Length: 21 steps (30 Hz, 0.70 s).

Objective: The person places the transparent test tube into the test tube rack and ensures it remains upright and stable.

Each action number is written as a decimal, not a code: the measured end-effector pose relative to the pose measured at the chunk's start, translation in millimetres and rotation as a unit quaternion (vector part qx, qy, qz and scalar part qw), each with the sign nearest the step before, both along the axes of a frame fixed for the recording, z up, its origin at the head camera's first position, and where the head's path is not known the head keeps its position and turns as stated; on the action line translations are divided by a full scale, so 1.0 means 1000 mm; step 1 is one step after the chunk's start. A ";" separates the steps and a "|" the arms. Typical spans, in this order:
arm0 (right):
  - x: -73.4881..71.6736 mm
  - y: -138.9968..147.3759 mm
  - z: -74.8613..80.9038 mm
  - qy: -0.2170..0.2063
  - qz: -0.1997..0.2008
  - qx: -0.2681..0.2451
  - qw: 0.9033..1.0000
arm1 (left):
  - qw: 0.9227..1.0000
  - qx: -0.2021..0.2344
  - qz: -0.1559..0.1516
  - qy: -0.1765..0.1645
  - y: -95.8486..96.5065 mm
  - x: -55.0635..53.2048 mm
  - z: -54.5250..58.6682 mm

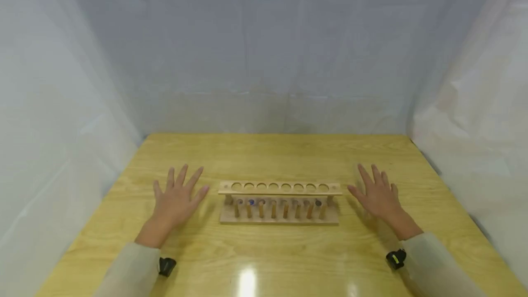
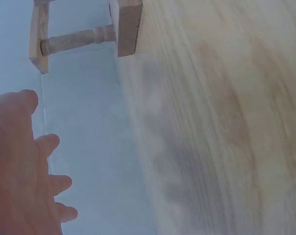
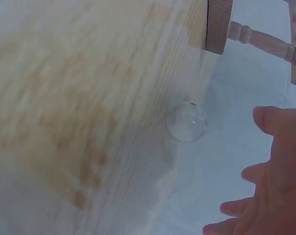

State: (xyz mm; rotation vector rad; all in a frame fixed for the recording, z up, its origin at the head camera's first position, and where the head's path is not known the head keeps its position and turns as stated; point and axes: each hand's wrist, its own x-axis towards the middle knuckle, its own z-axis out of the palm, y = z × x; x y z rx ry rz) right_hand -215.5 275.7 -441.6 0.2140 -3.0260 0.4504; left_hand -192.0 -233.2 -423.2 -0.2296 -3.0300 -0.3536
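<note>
A wooden test tube rack [image 1: 279,219] stands between the hands, with a row of round holes along its raised top bar. Several upright pegs rise from its base, and a small blue spot shows among them. To its left the left hand [image 1: 175,203] hovers over the table, fingers spread and nothing held. The right hand [image 1: 379,198] is likewise spread at the rack's right end, apart from it. In the right wrist view a clear round glass-like thing [image 3: 187,121] appears between the rack's base and the fingers.
The wood-grain table [image 1: 280,255] ends at a pale hanging sheet [image 1: 264,58] behind. White sheets also hang along the left side [image 1: 53,118] and the right side [image 1: 474,118]. Each wrist wears a small black device.
</note>
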 end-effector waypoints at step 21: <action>-0.020 -0.001 0.006 -0.123 -0.049 -0.050 0.990 | 0.993 0.061 -0.055 0.082 0.037 0.002 0.010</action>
